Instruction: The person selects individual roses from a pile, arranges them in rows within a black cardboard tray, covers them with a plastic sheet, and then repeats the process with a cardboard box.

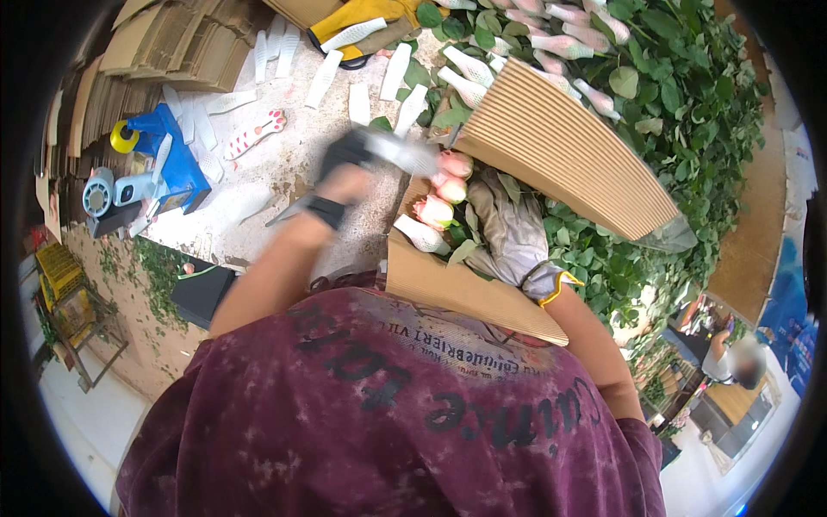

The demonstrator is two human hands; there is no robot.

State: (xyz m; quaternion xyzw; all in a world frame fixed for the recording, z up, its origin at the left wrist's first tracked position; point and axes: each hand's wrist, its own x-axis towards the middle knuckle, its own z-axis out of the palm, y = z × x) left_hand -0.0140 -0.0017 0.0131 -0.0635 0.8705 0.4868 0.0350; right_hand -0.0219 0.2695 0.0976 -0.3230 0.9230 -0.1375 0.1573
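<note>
My left hand [346,153], in a dark glove with a black band at the wrist, is smeared by motion above the table. A blurred white mesh flower sleeve [405,155] stretches from its fingers to the roses. Pink-and-cream roses [435,209] lie in a bunch beside a sleeved bloom [420,234]. Over their stems and leaves my right hand [512,228], in a grey-white glove with a yellow cuff edge, is closed; its fingertips are partly hidden. Corrugated cardboard flanks the bunch, one ribbed panel [560,146] beyond it and a smooth panel [465,291] against my body.
Loose white sleeves [323,77] are scattered across the worn table [297,129]. At left stand stacked cardboard [172,47] and a blue holder [177,164] with yellow tape. Sleeved roses and leafy stems [680,103] heap at right. Yellow gloves [357,21] lie at the back; a person [736,362] is far right.
</note>
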